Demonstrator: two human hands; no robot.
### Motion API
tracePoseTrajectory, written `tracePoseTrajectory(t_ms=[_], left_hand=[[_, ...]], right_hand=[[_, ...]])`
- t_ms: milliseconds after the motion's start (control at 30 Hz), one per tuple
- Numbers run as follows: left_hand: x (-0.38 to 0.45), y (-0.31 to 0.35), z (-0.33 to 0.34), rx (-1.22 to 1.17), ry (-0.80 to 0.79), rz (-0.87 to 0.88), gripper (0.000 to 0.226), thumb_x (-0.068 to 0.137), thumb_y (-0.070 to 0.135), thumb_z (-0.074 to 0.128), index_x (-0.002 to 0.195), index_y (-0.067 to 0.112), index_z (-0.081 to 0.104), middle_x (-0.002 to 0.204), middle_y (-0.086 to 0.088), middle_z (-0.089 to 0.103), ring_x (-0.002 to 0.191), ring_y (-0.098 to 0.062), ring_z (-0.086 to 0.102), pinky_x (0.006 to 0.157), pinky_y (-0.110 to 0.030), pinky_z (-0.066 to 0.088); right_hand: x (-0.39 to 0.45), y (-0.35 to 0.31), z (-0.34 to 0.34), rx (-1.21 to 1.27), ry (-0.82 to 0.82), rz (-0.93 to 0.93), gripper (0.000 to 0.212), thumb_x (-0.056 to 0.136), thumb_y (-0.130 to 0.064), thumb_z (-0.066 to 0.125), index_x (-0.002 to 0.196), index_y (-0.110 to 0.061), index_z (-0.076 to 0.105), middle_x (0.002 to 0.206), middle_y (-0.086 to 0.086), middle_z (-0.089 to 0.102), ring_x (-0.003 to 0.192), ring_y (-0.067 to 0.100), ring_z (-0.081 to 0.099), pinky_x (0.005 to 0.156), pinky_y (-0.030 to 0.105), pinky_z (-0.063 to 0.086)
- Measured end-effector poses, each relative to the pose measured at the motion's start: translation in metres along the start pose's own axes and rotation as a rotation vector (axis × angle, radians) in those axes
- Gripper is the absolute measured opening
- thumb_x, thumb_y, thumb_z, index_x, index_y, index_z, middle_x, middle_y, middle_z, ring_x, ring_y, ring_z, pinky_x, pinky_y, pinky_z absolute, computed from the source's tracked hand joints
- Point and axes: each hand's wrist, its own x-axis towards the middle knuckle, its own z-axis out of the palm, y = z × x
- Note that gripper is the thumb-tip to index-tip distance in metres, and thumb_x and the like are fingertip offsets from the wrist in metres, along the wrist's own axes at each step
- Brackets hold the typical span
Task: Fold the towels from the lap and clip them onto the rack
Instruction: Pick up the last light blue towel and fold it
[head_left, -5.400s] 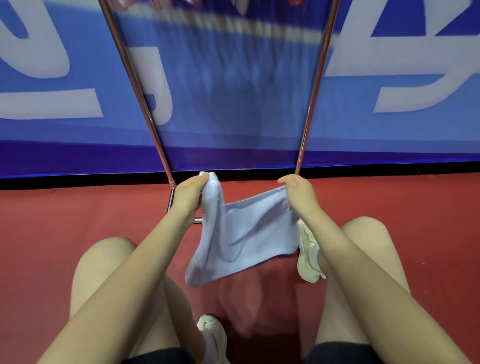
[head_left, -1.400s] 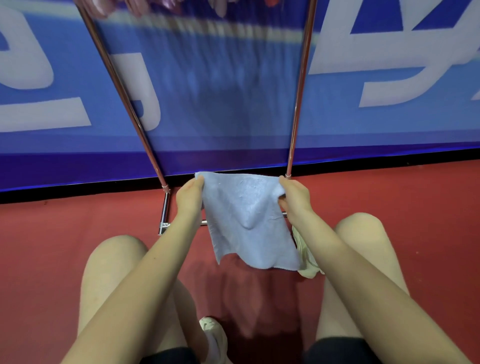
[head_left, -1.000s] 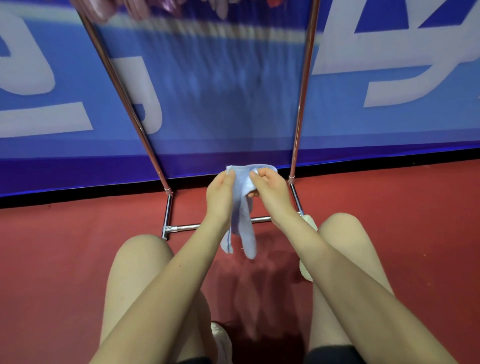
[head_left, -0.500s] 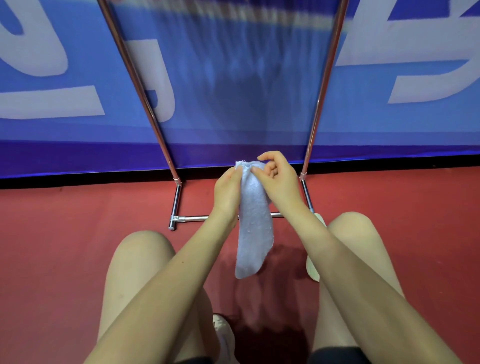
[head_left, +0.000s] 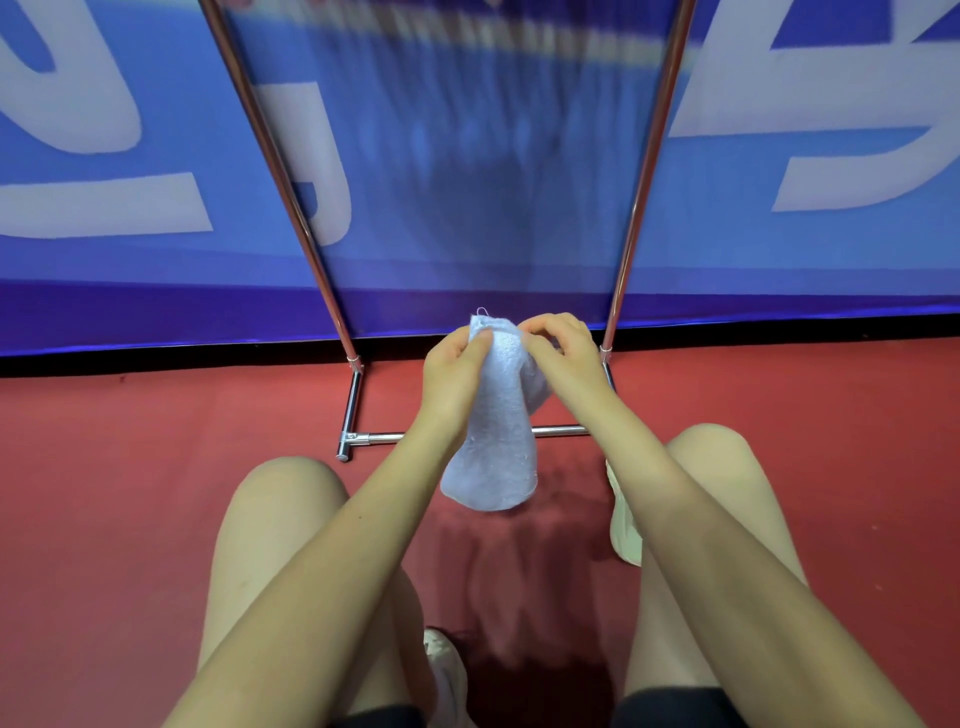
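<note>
The pale blue towel (head_left: 496, 431) hung folded into a narrow strip, held up in the air in front of the person's knees and just before the foot of the rack (head_left: 358, 410). Its top end was bunched between the two hands, a short loose thread stood up from that end, and its rounded lower end dangled free above the red floor (head_left: 104, 493), touching nothing.

The left hand (head_left: 451, 375) gripped the towel's upper left edge, its fingers (head_left: 480, 340) curled onto the cloth. The right hand (head_left: 563, 353) met it from the other side, with its fingers bent and pinching the same top end; part of the cloth bulged out beneath that palm. The two hands were almost touching across the fold.

Behind the towel ran the rack's low crossbar (head_left: 558, 430), partly hidden by the cloth and the left forearm. Two slanting metal poles rose from the base toward the upper edge of the view, one on each side of the hands. A blue banner (head_left: 779, 249) with large white shapes stood behind the rack, meeting the floor along a dark strip.

The person sat with bare knees apart. A pale shoe (head_left: 623, 525) lay on the floor under the right forearm, and another (head_left: 447, 670) showed between the thighs near the bottom edge.
</note>
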Motion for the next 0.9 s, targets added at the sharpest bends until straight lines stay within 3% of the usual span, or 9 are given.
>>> tracePoseTrajectory(t_ms=[100, 167, 267, 367, 467, 567, 733, 800, 900], left_hand=[[0.001, 0.004, -0.005, -0.012, 0.012, 0.020, 0.020, 0.093, 0.021, 0.052, 0.090, 0.014, 0.071, 0.090, -0.004, 0.071, 0.086, -0.016, 0.064, 0.088, -0.040, 0.051], [0.001, 0.008, -0.010, -0.025, 0.005, 0.036, 0.024, 0.087, 0.028, 0.053, 0.091, 0.011, 0.070, 0.092, -0.006, 0.070, 0.087, -0.017, 0.063, 0.087, -0.042, 0.051], [0.001, 0.011, -0.017, -0.051, 0.016, 0.046, 0.028, 0.085, 0.029, 0.053, 0.093, 0.008, 0.069, 0.091, -0.008, 0.069, 0.086, -0.018, 0.061, 0.084, -0.039, 0.050], [0.002, 0.012, -0.022, -0.085, 0.053, 0.049, 0.021, 0.090, 0.022, 0.053, 0.090, 0.007, 0.068, 0.088, -0.006, 0.067, 0.083, -0.017, 0.059, 0.081, -0.036, 0.048], [0.003, 0.015, -0.025, -0.114, 0.053, 0.044, 0.024, 0.092, 0.020, 0.052, 0.096, 0.003, 0.068, 0.090, -0.008, 0.067, 0.084, -0.018, 0.059, 0.080, -0.034, 0.048], [0.002, 0.016, -0.026, -0.112, 0.044, 0.045, 0.023, 0.094, 0.018, 0.051, 0.098, 0.004, 0.068, 0.093, -0.009, 0.069, 0.086, -0.017, 0.061, 0.082, -0.035, 0.049], [0.001, 0.018, -0.025, -0.121, 0.009, 0.045, 0.020, 0.094, 0.019, 0.051, 0.092, 0.010, 0.068, 0.092, -0.007, 0.068, 0.086, -0.018, 0.062, 0.082, -0.036, 0.050], [0.003, 0.019, -0.027, -0.091, 0.017, 0.073, 0.020, 0.094, 0.021, 0.051, 0.086, 0.013, 0.067, 0.089, -0.005, 0.066, 0.084, -0.016, 0.060, 0.079, -0.033, 0.049], [0.009, 0.017, -0.032, 0.005, 0.093, 0.150, 0.027, 0.095, 0.023, 0.050, 0.085, 0.001, 0.060, 0.080, -0.002, 0.053, 0.075, -0.012, 0.047, 0.070, -0.030, 0.040]], right_hand=[[-0.002, 0.008, -0.005, -0.108, -0.030, -0.012, 0.023, 0.078, -0.007, 0.053, 0.092, -0.019, 0.066, 0.097, -0.007, 0.055, 0.103, 0.013, 0.041, 0.083, 0.008, 0.031], [-0.004, 0.013, -0.006, -0.135, -0.027, -0.004, 0.031, 0.072, -0.016, 0.052, 0.100, -0.021, 0.064, 0.106, -0.005, 0.057, 0.107, 0.014, 0.042, 0.089, 0.013, 0.034], [-0.005, 0.016, -0.006, -0.003, -0.004, 0.097, 0.041, 0.077, -0.013, 0.062, 0.117, -0.019, 0.058, 0.120, 0.001, 0.052, 0.112, 0.016, 0.048, 0.092, 0.023, 0.040], [-0.007, 0.019, -0.005, 0.118, 0.007, 0.192, 0.047, 0.081, -0.007, 0.067, 0.124, -0.016, 0.052, 0.125, 0.007, 0.052, 0.109, 0.015, 0.053, 0.088, 0.019, 0.041], [-0.011, 0.016, -0.003, 0.245, -0.081, 0.319, 0.039, 0.086, -0.014, 0.065, 0.124, -0.011, 0.054, 0.116, 0.007, 0.061, 0.096, 0.012, 0.058, 0.074, 0.018, 0.046], [-0.017, 0.014, 0.001, 0.286, -0.157, 0.374, 0.026, 0.090, -0.022, 0.060, 0.115, -0.013, 0.061, 0.104, 0.000, 0.064, 0.085, 0.004, 0.058, 0.076, 0.023, 0.046], [-0.016, 0.016, 0.006, 0.376, -0.083, 0.364, 0.009, 0.090, -0.017, 0.059, 0.091, -0.008, 0.060, 0.087, 0.008, 0.058, 0.082, 0.018, 0.050, 0.075, 0.033, 0.043], [-0.014, 0.014, 0.006, 0.416, -0.038, 0.337, 0.010, 0.087, -0.020, 0.060, 0.087, -0.010, 0.057, 0.085, 0.007, 0.055, 0.079, 0.016, 0.048, 0.070, 0.029, 0.041], [-0.011, 0.006, 0.000, 0.379, 0.061, 0.262, 0.014, 0.085, -0.025, 0.057, 0.084, -0.012, 0.053, 0.076, 0.001, 0.049, 0.068, 0.008, 0.043, 0.060, 0.020, 0.036]])
